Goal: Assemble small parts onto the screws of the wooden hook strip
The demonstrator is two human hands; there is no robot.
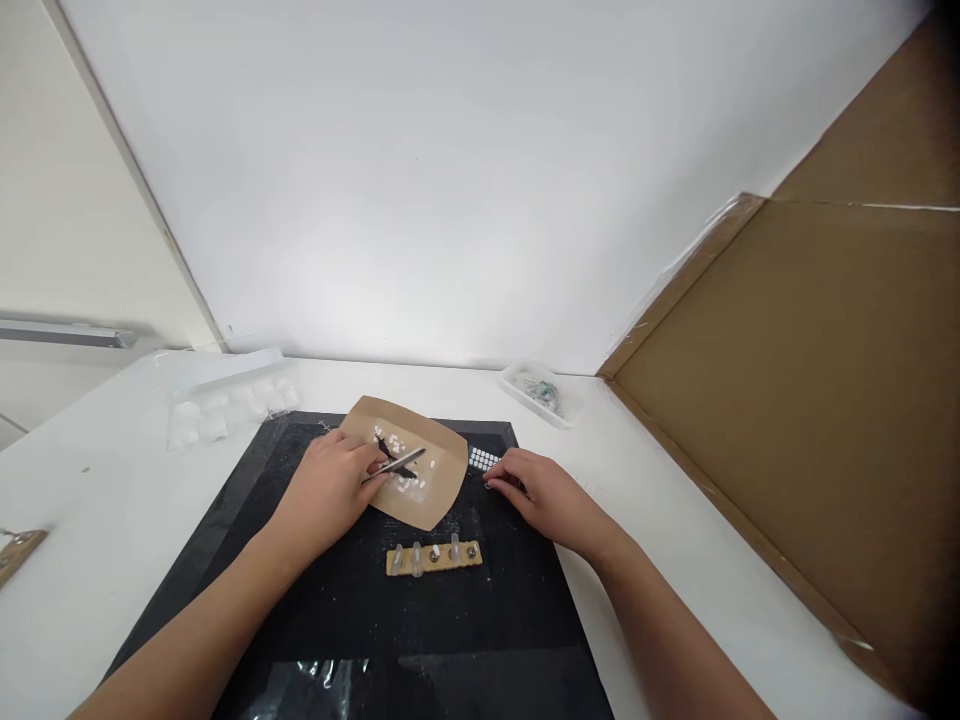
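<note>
Brown cardboard [795, 400] stands near plastic tray [529, 402]; left grip [330, 480] pinches tweezers [407, 459]; right grip [546, 496], by dotted sheet [481, 459]: hold unclear.

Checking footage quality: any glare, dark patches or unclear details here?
Head view: glare streaks the black mat near the bottom edge; head view: cardboard darkens toward the far right; head view: any item in the right hand is too small to make out.
</note>
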